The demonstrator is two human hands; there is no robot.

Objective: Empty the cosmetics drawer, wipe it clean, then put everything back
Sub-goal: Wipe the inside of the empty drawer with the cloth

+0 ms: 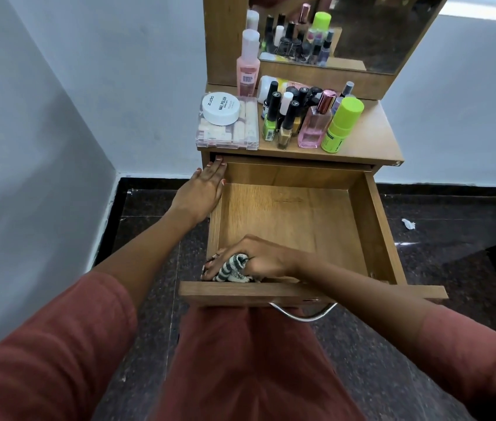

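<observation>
Mid-wipe, drawer [295, 214] emptied out.

Right hand [258, 258] clamped on a striped cloth [233, 268], pressed into the front-left corner of the drawer. Left hand [202, 189] flat and open, fingers together, resting on the left wall to steady things. All the cosmetics [298, 113] parked up on the table [371, 138], nothing left inside. So emptying looks done, wiping underway, putting everything back not yet started. Roughly halfway, probably.
</observation>
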